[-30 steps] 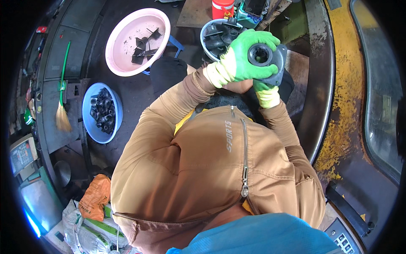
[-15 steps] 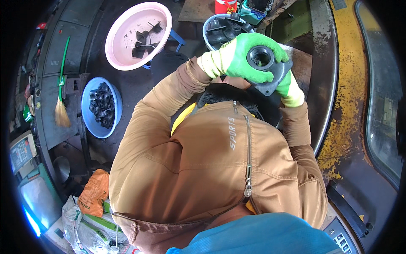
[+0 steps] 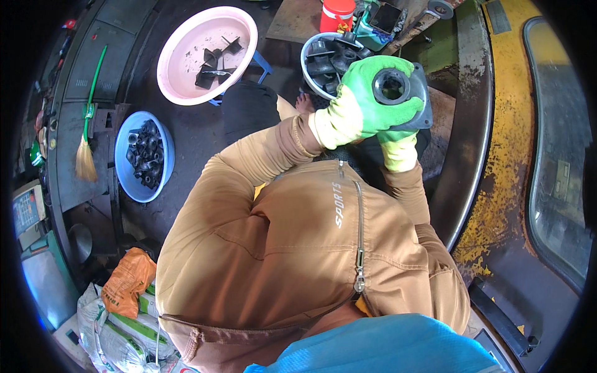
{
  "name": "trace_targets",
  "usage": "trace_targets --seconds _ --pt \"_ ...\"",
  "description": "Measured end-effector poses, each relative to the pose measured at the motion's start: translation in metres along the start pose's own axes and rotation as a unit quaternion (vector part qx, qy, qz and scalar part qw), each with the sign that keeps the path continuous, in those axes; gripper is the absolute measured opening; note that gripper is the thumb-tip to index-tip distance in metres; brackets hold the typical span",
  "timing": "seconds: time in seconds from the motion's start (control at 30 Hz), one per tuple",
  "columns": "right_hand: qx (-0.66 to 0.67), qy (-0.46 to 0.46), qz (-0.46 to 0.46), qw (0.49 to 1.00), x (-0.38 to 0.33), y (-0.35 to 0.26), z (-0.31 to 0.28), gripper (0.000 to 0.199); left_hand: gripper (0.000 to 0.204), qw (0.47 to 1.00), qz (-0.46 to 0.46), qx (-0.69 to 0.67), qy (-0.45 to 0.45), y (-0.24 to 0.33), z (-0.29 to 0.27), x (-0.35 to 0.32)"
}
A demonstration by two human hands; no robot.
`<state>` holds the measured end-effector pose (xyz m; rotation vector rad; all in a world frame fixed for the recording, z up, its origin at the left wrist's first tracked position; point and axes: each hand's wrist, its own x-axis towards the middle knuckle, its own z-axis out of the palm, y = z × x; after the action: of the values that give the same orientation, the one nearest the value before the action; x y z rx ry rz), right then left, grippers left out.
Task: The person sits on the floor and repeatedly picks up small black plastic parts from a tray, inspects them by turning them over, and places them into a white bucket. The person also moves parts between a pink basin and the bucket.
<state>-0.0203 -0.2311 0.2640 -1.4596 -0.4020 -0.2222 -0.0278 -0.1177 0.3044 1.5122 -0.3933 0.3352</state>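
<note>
A black molded part [image 3: 425, 102] with a square flange and a round hollow collar is held up in front of me. My left hand [image 3: 364, 93], in a green glove with a pale yellow cuff, is closed around the collar, thumb and fingers on either side of its opening. My right hand [image 3: 396, 138], gloved the same way, grips the part from below and behind. Most of its fingers are hidden by the part and my left hand. Just beyond, a light blue basin [image 3: 305, 61] holds several similar black parts.
A pink basin [image 3: 166, 69] with a few black pieces stands on a blue stool [image 3: 263, 65]. On the floor at left is a blue basin [image 3: 166, 168] of small black parts. A red container [image 3: 337, 17] stands at the back. A worn yellow machine panel [image 3: 511, 137] borders the right.
The black part has turned, its flange now more upright, and shifted slightly right. My right hand has moved left beneath it. My view has shifted a little.
</note>
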Motion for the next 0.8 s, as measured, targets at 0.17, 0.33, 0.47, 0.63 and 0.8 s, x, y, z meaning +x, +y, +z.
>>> trace_targets --seconds 0.17,0.33,0.47,0.63,0.8 --pt "-0.191 -0.139 -0.013 0.972 0.012 -0.033 -0.016 0.041 0.042 0.993 -0.001 -0.042 -0.107 0.005 -0.018 0.008" --pt "-0.137 -0.327 0.077 0.932 0.005 -0.039 -0.041 0.040 0.039 0.957 0.003 -0.062 -0.282 0.005 -0.032 0.017" --pt "-0.067 -0.382 0.186 0.903 -0.006 -0.022 -0.048 0.036 0.037 0.892 -0.004 -0.148 -0.427 -0.005 -0.037 0.022" --pt "0.121 -0.369 0.235 0.891 -0.019 0.014 -0.020 0.037 0.040 0.875 0.054 -0.277 -0.393 -0.042 -0.041 0.021" --pt "0.566 -0.304 0.340 0.687 0.021 0.066 -0.025 0.057 0.031 0.972 0.080 0.188 0.119 -0.090 -0.096 0.029"
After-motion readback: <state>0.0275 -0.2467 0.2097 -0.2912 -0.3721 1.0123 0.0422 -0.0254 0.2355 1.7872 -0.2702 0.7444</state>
